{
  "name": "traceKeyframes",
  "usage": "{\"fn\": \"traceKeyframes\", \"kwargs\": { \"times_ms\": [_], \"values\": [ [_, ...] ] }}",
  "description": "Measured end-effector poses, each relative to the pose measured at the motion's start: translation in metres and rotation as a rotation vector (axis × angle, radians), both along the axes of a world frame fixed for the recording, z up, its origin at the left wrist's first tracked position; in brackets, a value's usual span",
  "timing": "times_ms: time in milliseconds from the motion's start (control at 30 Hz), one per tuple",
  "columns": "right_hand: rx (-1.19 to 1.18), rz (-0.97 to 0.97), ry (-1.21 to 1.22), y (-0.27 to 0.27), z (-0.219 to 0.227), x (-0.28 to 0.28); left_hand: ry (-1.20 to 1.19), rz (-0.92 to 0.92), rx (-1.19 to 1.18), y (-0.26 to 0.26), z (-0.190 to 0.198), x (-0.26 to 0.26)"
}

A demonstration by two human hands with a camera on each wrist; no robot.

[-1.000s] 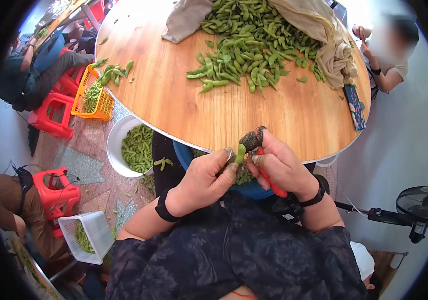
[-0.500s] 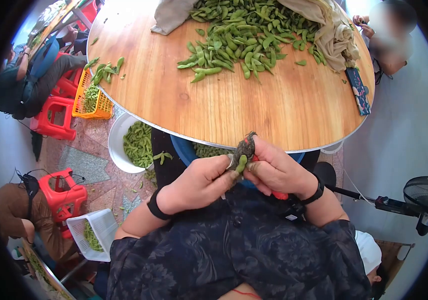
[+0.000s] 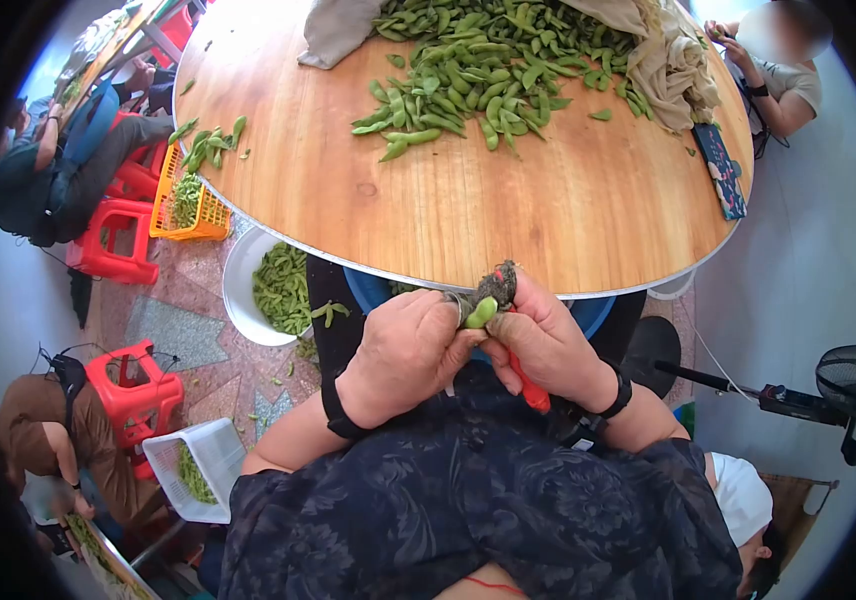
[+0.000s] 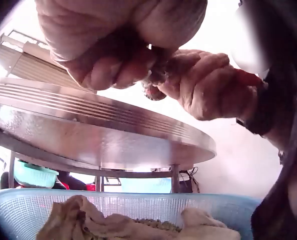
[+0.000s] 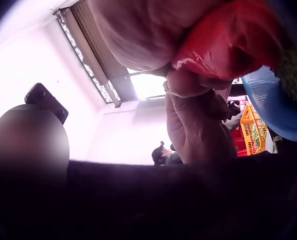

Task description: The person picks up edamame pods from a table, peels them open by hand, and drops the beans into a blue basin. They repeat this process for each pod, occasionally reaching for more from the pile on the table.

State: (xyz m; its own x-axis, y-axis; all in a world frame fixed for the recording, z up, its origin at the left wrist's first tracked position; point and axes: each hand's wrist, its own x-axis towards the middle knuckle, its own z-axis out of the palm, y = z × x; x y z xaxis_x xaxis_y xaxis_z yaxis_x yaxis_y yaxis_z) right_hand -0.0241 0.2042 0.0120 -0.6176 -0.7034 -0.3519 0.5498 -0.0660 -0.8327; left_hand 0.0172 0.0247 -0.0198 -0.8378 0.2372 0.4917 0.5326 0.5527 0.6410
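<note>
Both hands meet just in front of the table's near edge in the head view. A green pod point(image 3: 482, 313) is pinched by the left hand point(image 3: 408, 350), its tip pointing up between the hands. The right hand point(image 3: 545, 342) grips a red-handled tool point(image 3: 528, 386), and a dark, dirty wrap covers its index finger. In the right wrist view the red handle point(image 5: 228, 42) lies across the palm. The tool's working end is hidden. From below, the left wrist view has the left hand point(image 4: 118, 40) close against the right hand point(image 4: 208, 85).
Many pods point(image 3: 468, 75) are heaped at the table's back, beside a beige cloth point(image 3: 673, 80). Below the table stand a white bucket point(image 3: 238, 290) of pods and a blue basket point(image 4: 223, 202). A fan point(image 3: 853, 385) stands at right; other people sit around.
The pod, upright a second ago, is now tilted and lower between the fingers, with the hands close together. The head view has shifted slightly, and the red handle points more steeply down.
</note>
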Motion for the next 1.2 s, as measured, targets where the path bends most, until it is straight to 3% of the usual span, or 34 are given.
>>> {"fn": "traceKeyframes", "kwargs": {
  "times_ms": [67,167,233,300,367,467,533,633,933,1000,1033,1100,1167,1200],
  "values": [
    [-0.013,0.011,0.116,0.0,-0.001,0.005,0.049,-0.011,-0.003,0.001,-0.002,0.0],
    [0.016,-0.008,0.097,-0.002,-0.001,0.006,-0.07,-0.074,0.135,0.001,-0.006,0.003],
    [0.01,-0.011,0.1,-0.002,-0.005,0.01,-0.363,-0.079,0.349,0.001,-0.009,0.006],
    [0.002,-0.015,0.101,-0.002,-0.007,0.011,-0.422,-0.118,0.39,0.0,-0.006,0.005],
    [-0.002,-0.03,-0.059,0.0,-0.006,0.009,-0.487,-0.163,0.429,-0.001,-0.003,0.008],
    [0.014,-0.047,-0.026,0.004,-0.008,0.009,-0.346,-0.065,0.21,-0.003,-0.001,0.011],
    [0.0,-0.05,-0.031,0.004,-0.01,0.01,-0.063,-0.02,-0.067,-0.003,0.0,0.01],
    [-0.007,-0.054,0.018,0.003,-0.013,0.009,0.044,0.014,-0.207,-0.004,-0.007,0.014],
    [0.065,0.015,0.161,0.009,-0.015,0.008,0.2,-0.025,-0.288,0.001,-0.011,0.009],
    [-0.105,-0.005,-0.163,0.007,-0.016,0.007,0.186,-0.019,-0.247,0.005,-0.016,0.008],
    [-0.111,-0.011,-0.164,0.007,-0.017,0.007,0.177,-0.008,-0.195,0.006,-0.017,0.007],
    [-0.151,-0.034,-0.205,0.008,-0.02,0.01,0.104,-0.04,-0.136,0.006,-0.012,0.01],
    [-0.136,-0.034,-0.146,0.01,-0.025,0.012,-0.531,-0.118,0.341,0.006,-0.006,0.015],
    [-0.116,-0.031,-0.084,0.012,-0.027,0.013,-0.692,-0.179,0.476,0.004,-0.003,0.015]
  ]
}}
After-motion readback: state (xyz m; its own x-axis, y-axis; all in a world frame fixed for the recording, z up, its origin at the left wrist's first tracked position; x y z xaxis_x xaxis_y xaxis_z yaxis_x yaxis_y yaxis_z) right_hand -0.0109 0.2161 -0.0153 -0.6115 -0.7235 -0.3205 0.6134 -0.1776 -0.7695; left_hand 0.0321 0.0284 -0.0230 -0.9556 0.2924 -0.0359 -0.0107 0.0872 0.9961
